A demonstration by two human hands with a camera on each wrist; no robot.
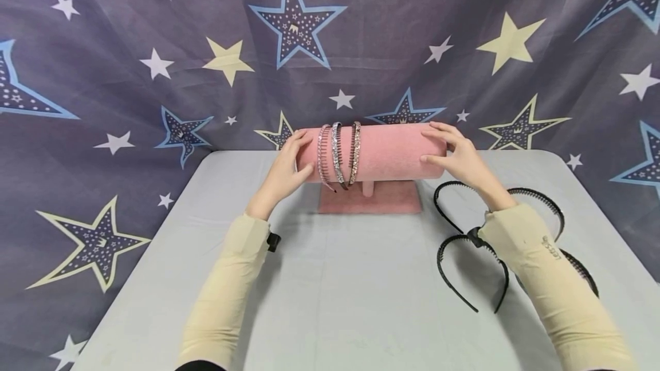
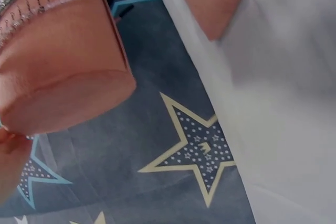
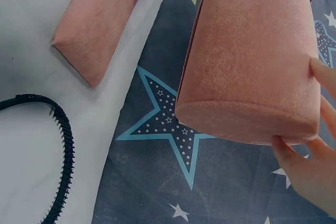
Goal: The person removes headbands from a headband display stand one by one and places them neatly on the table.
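A pink velvety headband display stand (image 1: pixel 397 153) stands at the back of the table, its padded roll lying crosswise on a short post. My left hand (image 1: pixel 285 172) holds the roll's left end, thumb in front and fingers over the top. At the opposite end my right hand (image 1: pixel 462 159) grips it the same way; the right wrist view shows the fingers (image 3: pixel 315 150) at the rim of the roll. Three glittery toothed headbands sit round the roll's left half: a pink one (image 1: pixel 323 154), a silver one (image 1: pixel 337 152) and a rose-gold one (image 1: pixel 355 153).
Several plain black toothed headbands (image 1: pixel 441 268) lie on the white table (image 1: pixel 330 291) at the right, partly under my right forearm. Behind the table hangs a dark cloth (image 1: pixel 361 33) printed with stars. The stand's flat pink base (image 1: pixel 340 202) rests on the table.
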